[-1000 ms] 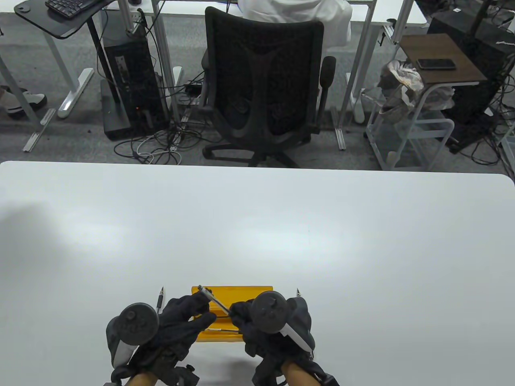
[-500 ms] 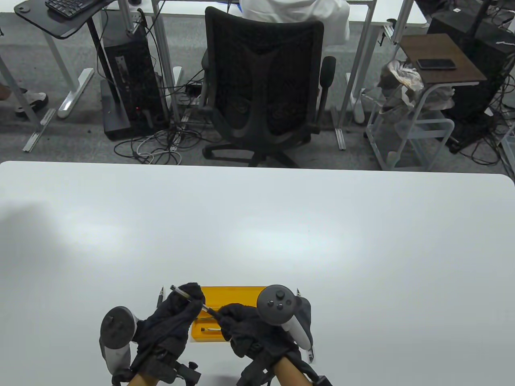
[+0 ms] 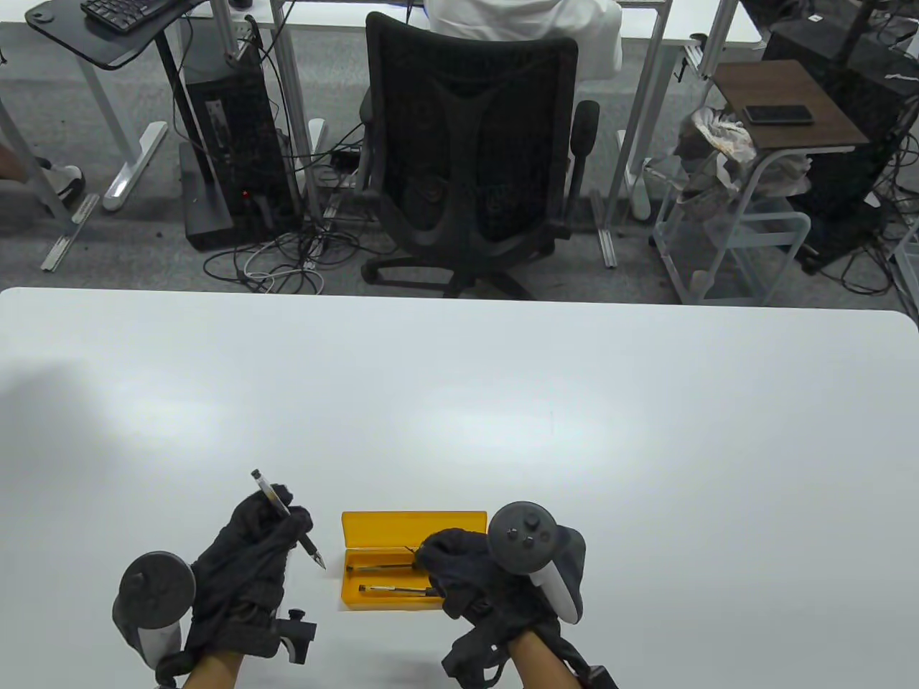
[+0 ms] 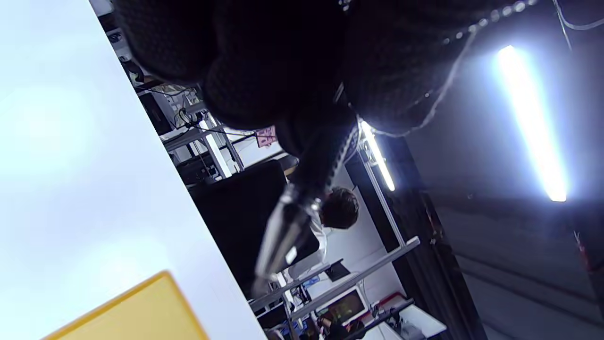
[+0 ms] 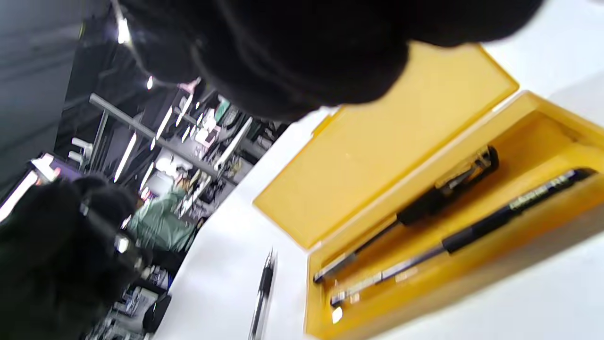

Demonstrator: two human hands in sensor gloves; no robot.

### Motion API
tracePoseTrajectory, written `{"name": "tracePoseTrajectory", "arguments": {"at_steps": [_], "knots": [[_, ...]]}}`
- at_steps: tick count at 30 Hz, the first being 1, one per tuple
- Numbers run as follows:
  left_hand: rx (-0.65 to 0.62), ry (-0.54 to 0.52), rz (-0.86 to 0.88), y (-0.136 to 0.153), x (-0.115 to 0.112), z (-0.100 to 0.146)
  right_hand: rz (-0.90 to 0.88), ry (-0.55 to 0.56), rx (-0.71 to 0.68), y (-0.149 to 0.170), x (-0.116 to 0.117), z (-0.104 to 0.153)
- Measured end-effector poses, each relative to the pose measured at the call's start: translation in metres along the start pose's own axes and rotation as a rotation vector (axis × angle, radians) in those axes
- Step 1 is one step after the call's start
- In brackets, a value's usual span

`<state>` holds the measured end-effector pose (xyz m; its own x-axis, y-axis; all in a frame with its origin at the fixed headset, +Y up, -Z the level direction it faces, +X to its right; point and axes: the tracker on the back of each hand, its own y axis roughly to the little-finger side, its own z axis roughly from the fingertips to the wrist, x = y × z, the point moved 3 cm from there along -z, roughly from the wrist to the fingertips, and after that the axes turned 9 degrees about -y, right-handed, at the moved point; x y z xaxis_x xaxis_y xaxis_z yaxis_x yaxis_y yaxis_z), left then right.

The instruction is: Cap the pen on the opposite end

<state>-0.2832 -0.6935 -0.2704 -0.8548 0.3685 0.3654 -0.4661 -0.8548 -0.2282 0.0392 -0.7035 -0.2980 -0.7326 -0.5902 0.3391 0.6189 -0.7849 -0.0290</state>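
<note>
My left hand (image 3: 287, 520) grips a pen (image 3: 310, 551) slantwise, left of the case. Its bare tip points down and right, and its silver end sticks up past my fingers. In the left wrist view the pen (image 4: 283, 231) hangs below my gloved fingers (image 4: 264, 61). My right hand (image 3: 431, 556) is curled over the right end of the open yellow case (image 3: 373, 603). A small dark end of the pen cap (image 3: 411, 550) pokes out of its fingers. The rest of the cap is hidden.
The case holds two more pens (image 3: 377, 567) (image 3: 395, 590), also seen in the right wrist view (image 5: 443, 198) (image 5: 495, 217). Its lid (image 3: 402, 527) lies open behind it. Another pen (image 5: 262, 293) lies on the white table (image 3: 574, 430) left of the case.
The hands have pulled apart. My left hand moved left and away with the pen, whose tip is now bare. My right hand stayed by the case.
</note>
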Motion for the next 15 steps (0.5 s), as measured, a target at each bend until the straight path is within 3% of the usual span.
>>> {"name": "tracePoseTrajectory", "arguments": {"at_steps": [3,11,15], "knots": [[-0.102,0.065,-0.103,-0.012,-0.011,0.002,0.100,0.038,-0.014,0.003,0.001,0.004],[-0.403,0.250,-0.461,-0.039,-0.041,0.015,0.163,0.033,-0.017,0.002,0.004,0.005],[-0.507,0.282,-0.573,-0.049,-0.051,0.021,0.176,0.021,-0.045,-0.001,0.007,0.005]]}}
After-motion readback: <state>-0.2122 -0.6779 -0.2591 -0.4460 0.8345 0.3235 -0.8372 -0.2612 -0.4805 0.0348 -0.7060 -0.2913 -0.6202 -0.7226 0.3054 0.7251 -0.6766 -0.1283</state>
